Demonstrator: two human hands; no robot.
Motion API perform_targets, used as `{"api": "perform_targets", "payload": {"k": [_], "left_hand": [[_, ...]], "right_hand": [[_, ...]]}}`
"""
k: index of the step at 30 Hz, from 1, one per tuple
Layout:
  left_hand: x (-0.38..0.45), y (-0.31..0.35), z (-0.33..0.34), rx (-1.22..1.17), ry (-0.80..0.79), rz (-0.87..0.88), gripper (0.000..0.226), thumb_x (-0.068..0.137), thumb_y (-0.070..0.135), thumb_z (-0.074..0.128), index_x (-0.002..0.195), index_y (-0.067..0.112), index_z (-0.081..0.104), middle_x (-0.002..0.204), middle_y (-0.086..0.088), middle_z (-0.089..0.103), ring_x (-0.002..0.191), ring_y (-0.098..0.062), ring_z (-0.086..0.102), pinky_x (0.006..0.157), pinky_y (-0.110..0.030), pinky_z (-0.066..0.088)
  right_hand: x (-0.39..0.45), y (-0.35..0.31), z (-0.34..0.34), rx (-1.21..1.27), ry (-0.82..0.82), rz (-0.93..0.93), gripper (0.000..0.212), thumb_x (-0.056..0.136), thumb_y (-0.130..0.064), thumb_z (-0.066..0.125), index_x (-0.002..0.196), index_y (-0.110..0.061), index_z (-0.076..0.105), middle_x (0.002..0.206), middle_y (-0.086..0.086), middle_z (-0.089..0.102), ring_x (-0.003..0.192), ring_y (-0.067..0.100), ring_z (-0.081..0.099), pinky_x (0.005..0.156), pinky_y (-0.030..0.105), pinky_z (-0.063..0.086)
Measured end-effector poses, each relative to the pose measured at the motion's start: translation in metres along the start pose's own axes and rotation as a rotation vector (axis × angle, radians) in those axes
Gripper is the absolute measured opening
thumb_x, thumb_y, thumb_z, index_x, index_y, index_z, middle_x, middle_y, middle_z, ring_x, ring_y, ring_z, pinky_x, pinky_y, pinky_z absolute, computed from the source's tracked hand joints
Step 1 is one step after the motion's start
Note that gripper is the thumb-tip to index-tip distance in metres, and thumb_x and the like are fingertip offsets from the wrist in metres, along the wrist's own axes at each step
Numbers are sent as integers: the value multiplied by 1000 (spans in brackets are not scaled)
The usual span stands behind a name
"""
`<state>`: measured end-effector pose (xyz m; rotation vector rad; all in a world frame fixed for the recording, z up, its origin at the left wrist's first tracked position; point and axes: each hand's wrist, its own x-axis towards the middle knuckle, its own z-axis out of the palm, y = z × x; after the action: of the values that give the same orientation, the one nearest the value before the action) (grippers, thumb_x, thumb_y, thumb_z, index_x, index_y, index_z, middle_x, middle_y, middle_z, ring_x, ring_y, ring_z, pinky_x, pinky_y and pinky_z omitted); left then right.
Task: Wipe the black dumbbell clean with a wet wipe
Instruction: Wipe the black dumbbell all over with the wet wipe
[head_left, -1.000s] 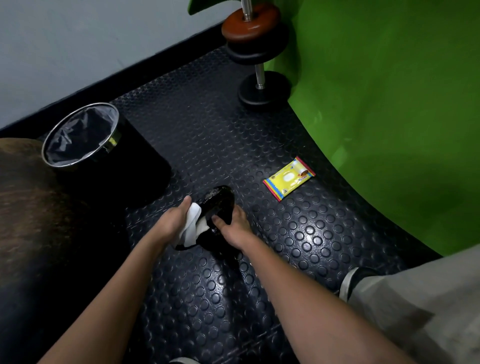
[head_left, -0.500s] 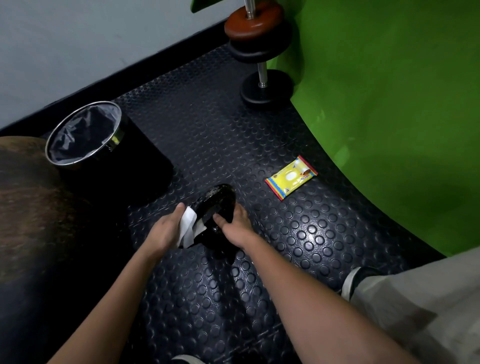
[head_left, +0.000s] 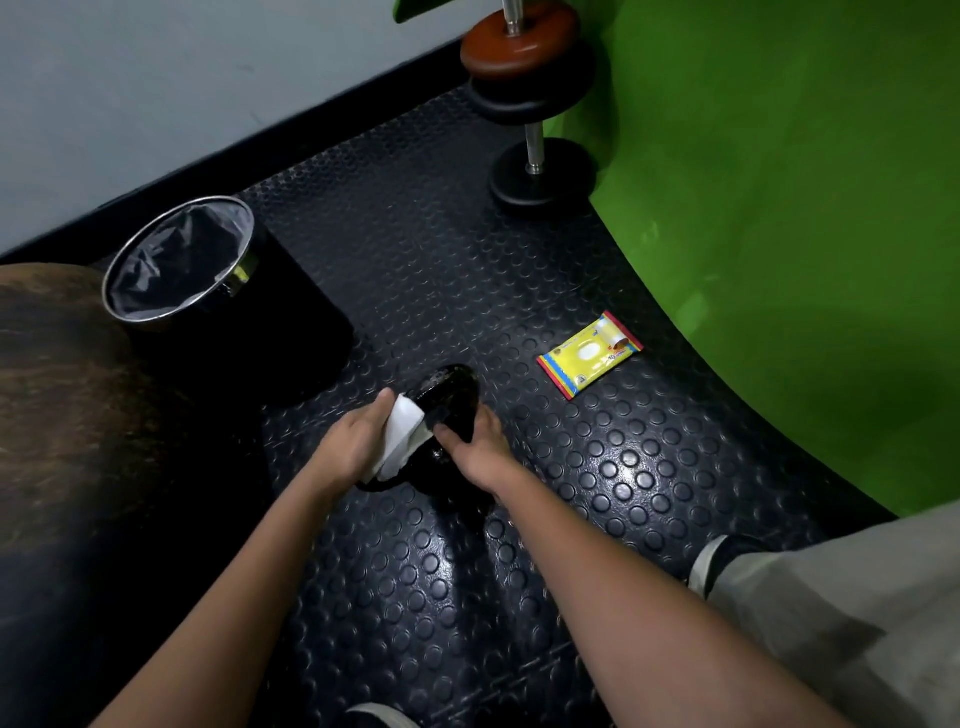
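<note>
A glossy black dumbbell (head_left: 448, 399) rests on the studded floor mat at the middle of the view, its far head tilted up. My right hand (head_left: 478, 449) grips it from the right side, fingers over its near part. A white wet wipe (head_left: 402, 439) is pressed flat against the dumbbell's left side by my left hand (head_left: 356, 441). The dumbbell's handle and near head are mostly hidden under my hands.
A yellow pack of wet wipes (head_left: 589, 361) lies on the mat to the right. A black bin with a liner (head_left: 179, 262) stands at the left. An adjustable dumbbell with brown and black plates (head_left: 530, 98) stands on end at the back, against a green backdrop (head_left: 779, 208).
My left hand with the wipe has slid slightly along the dumbbell's left side, and the wipe shows more flatly. My right hand keeps its hold.
</note>
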<state>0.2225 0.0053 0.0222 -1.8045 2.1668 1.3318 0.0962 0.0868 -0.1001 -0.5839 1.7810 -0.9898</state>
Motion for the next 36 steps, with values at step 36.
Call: {"api": "perform_targets", "payload": {"k": [36], "left_hand": [[2,33,18,187,87,135,61,103,52,26,116,8,66,125,-16,62,114,-28,56,91,-35,39]], "right_hand": [[-2,-1,-1,-15,-20,-5,85,93,-54,56,159,-18,14,166,2,4,152,28,12,123,44,18]]}}
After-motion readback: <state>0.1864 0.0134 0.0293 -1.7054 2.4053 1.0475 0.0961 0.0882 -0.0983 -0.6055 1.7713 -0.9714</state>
